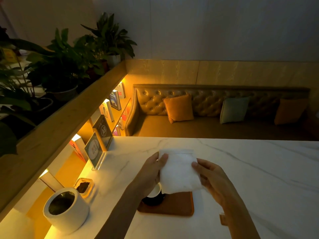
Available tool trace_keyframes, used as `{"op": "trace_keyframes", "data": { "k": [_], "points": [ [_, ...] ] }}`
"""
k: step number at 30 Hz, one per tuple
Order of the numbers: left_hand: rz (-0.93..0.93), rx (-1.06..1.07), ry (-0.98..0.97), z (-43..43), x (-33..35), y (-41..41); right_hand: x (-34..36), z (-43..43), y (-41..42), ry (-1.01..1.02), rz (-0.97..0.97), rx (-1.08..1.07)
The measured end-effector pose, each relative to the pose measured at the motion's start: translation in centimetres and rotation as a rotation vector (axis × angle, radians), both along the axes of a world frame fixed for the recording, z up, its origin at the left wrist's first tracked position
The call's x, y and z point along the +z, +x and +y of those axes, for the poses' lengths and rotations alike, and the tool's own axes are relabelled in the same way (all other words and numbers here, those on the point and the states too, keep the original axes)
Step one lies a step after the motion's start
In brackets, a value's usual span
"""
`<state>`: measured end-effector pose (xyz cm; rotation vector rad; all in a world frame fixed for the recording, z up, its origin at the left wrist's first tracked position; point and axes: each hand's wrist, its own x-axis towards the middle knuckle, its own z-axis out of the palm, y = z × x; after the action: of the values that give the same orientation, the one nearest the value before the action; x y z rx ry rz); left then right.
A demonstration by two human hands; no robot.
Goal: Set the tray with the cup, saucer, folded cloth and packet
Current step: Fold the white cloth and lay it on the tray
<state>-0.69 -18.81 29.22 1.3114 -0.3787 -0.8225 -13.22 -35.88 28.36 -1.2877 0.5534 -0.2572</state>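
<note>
White roll holder (66,208) at table's near-left edge. Brown tray (179,207) near the near edge of marble table (259,169), carrying dark saucer (155,200) with white cup (155,191). Above it, left hand (150,171) and right hand (214,180) each pinch a side of folded cloth (177,171), lifted. Sign stands (96,149) at far-left corner.

A single wide-angle view looks from the person's head, forward and down over the white table (259,169). The near table edge fills the lower frame at close range; the sofa (215,107) lies beyond it, and a plant ledge (69,107) runs along the left.
</note>
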Motion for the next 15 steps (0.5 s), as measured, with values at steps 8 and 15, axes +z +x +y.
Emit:
{"op": "trace_keyframes", "data": {
  "k": [8,15],
  "points": [
    [-0.059,-0.064,0.099,0.9,0.3,0.5,0.3,-1.0,-0.3,-0.008,0.035,0.103],
    [0.049,-0.236,0.009,2.3,0.4,1.2,0.3,-0.9,0.5,0.030,0.005,0.125]
  ]
}}
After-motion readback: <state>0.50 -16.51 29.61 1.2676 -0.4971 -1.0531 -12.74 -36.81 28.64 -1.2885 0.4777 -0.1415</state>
